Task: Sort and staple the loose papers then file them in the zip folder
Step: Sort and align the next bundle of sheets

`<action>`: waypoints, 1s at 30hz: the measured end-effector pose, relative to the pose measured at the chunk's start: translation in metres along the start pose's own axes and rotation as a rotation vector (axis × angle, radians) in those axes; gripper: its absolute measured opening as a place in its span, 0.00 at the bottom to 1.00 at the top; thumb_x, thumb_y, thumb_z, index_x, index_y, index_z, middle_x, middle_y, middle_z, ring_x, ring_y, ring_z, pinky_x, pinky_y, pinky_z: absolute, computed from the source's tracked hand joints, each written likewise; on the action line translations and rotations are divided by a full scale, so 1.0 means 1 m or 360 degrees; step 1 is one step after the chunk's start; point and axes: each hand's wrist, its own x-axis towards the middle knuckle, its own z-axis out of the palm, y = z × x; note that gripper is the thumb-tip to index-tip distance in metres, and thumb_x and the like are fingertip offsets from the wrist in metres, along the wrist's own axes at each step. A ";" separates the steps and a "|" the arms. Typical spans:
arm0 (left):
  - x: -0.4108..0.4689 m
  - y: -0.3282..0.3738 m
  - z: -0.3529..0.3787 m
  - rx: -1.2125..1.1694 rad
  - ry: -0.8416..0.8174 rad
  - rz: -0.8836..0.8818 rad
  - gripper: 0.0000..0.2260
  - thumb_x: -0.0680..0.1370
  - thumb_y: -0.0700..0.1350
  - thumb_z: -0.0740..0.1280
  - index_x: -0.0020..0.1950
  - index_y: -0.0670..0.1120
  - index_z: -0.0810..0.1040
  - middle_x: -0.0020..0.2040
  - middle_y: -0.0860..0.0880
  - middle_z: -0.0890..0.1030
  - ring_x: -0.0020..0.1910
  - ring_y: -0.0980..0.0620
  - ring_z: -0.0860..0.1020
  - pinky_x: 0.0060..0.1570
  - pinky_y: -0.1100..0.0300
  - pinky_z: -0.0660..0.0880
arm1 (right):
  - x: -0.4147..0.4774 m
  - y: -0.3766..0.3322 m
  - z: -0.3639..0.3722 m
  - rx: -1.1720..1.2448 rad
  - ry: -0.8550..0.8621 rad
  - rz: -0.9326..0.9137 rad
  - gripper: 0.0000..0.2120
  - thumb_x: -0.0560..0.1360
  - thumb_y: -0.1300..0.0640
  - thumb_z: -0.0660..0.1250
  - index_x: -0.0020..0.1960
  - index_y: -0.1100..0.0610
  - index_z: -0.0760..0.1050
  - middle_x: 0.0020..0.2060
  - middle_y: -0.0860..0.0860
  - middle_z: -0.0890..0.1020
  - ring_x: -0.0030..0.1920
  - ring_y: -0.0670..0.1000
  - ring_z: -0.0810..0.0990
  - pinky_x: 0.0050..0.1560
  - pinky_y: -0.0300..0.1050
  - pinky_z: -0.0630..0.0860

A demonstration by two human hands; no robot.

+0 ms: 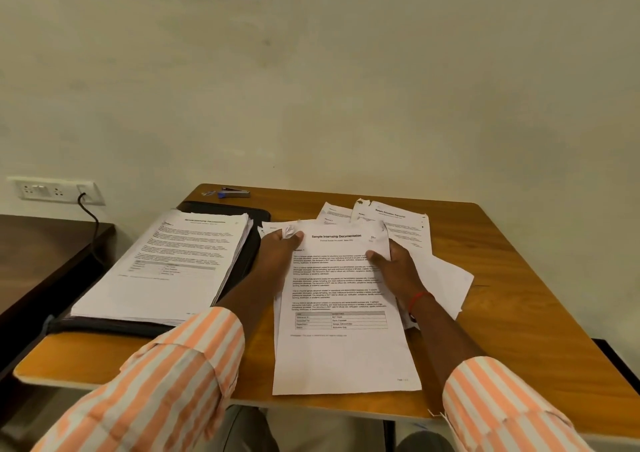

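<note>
At mid-table [519, 296], near front edge, internship sheets [339, 278] lie flat w/ left grip [280, 244] pinching the crumpled top-left corner & right grip [391, 264] clamped on the right edge: light, floppy, tear-prone paper, prob. best held by both side edges.

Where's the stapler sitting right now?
In the head view the stapler lies at the far edge of the table, left of centre, just beyond the far rim of the black zip folder.
</note>
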 end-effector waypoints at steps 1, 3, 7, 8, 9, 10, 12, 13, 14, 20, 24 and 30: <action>0.000 -0.001 0.001 -0.0004 0.0000 0.0016 0.04 0.81 0.46 0.69 0.55 0.49 0.78 0.40 0.51 0.87 0.38 0.47 0.87 0.34 0.52 0.82 | 0.002 -0.003 0.001 -0.0063 0.0045 -0.0026 0.20 0.81 0.54 0.67 0.72 0.54 0.71 0.66 0.47 0.78 0.66 0.51 0.76 0.68 0.53 0.73; -0.002 -0.001 0.004 0.0017 -0.0023 0.0023 0.04 0.81 0.46 0.69 0.56 0.49 0.78 0.40 0.51 0.87 0.38 0.47 0.87 0.34 0.53 0.82 | 0.006 -0.010 0.001 -0.0148 0.0155 -0.0055 0.24 0.81 0.52 0.66 0.74 0.56 0.67 0.66 0.47 0.74 0.66 0.48 0.71 0.65 0.44 0.69; -0.003 0.000 0.007 0.0084 -0.0048 0.0015 0.07 0.82 0.47 0.67 0.60 0.49 0.76 0.47 0.49 0.86 0.37 0.49 0.87 0.30 0.56 0.81 | 0.018 -0.019 0.002 -0.0270 0.0179 -0.0054 0.24 0.83 0.53 0.61 0.77 0.58 0.64 0.73 0.54 0.71 0.72 0.55 0.69 0.64 0.42 0.64; -0.003 -0.001 0.007 0.0082 -0.0053 0.0007 0.08 0.83 0.47 0.66 0.61 0.49 0.76 0.49 0.48 0.86 0.38 0.49 0.87 0.31 0.55 0.81 | 0.020 -0.019 0.003 -0.0282 0.0163 -0.0043 0.24 0.84 0.54 0.60 0.77 0.58 0.63 0.74 0.54 0.69 0.73 0.56 0.68 0.64 0.42 0.63; -0.003 -0.002 0.007 0.0076 -0.0060 0.0000 0.08 0.83 0.47 0.66 0.62 0.50 0.75 0.51 0.48 0.86 0.40 0.48 0.87 0.32 0.54 0.82 | 0.021 -0.018 0.003 -0.0267 0.0150 -0.0024 0.24 0.84 0.54 0.60 0.78 0.58 0.62 0.75 0.54 0.68 0.74 0.56 0.67 0.63 0.41 0.62; -0.003 -0.003 0.008 0.0080 -0.0069 0.0008 0.09 0.83 0.48 0.65 0.63 0.50 0.74 0.53 0.47 0.85 0.43 0.47 0.87 0.34 0.53 0.83 | 0.021 -0.017 0.003 -0.0242 0.0139 -0.0009 0.24 0.84 0.54 0.59 0.78 0.57 0.61 0.75 0.54 0.67 0.75 0.55 0.66 0.64 0.41 0.62; 0.000 -0.008 0.008 0.0070 -0.0083 0.0028 0.11 0.84 0.49 0.64 0.66 0.50 0.73 0.57 0.47 0.84 0.49 0.45 0.86 0.41 0.49 0.84 | 0.021 -0.014 0.005 -0.0174 0.0135 -0.0003 0.23 0.84 0.55 0.58 0.78 0.57 0.61 0.76 0.53 0.67 0.75 0.55 0.66 0.64 0.41 0.62; 0.000 -0.010 0.007 0.0063 -0.0078 0.0029 0.13 0.84 0.49 0.63 0.68 0.50 0.73 0.58 0.47 0.84 0.51 0.45 0.85 0.43 0.47 0.84 | 0.020 -0.014 0.005 -0.0136 0.0126 0.0006 0.23 0.84 0.55 0.59 0.78 0.57 0.62 0.75 0.53 0.68 0.74 0.55 0.66 0.64 0.41 0.62; 0.001 -0.011 0.007 0.0051 -0.0069 0.0029 0.14 0.84 0.49 0.63 0.69 0.50 0.72 0.59 0.47 0.83 0.51 0.44 0.85 0.43 0.47 0.84 | 0.020 -0.012 0.004 -0.0091 0.0115 0.0013 0.22 0.84 0.56 0.60 0.77 0.57 0.63 0.73 0.53 0.70 0.73 0.55 0.68 0.64 0.42 0.64; -0.001 0.013 0.006 0.0061 0.0128 0.0348 0.12 0.84 0.47 0.64 0.65 0.45 0.74 0.55 0.46 0.84 0.46 0.50 0.85 0.30 0.65 0.79 | 0.014 -0.006 -0.012 0.0241 -0.0150 0.0024 0.15 0.77 0.58 0.72 0.63 0.56 0.76 0.57 0.50 0.85 0.60 0.56 0.83 0.63 0.58 0.78; -0.010 0.063 0.012 0.0125 0.0111 0.0878 0.14 0.83 0.50 0.66 0.62 0.42 0.75 0.54 0.43 0.83 0.48 0.48 0.84 0.40 0.58 0.82 | 0.010 -0.042 -0.010 0.0288 0.0007 -0.0251 0.14 0.78 0.60 0.70 0.63 0.56 0.77 0.57 0.52 0.85 0.57 0.53 0.84 0.60 0.55 0.80; -0.036 0.115 0.009 0.0069 -0.0004 0.1306 0.13 0.81 0.52 0.69 0.59 0.45 0.75 0.53 0.42 0.82 0.50 0.49 0.83 0.47 0.52 0.83 | 0.004 -0.088 -0.011 0.0396 0.0214 -0.0552 0.13 0.79 0.60 0.69 0.62 0.58 0.75 0.54 0.54 0.85 0.54 0.54 0.85 0.52 0.49 0.83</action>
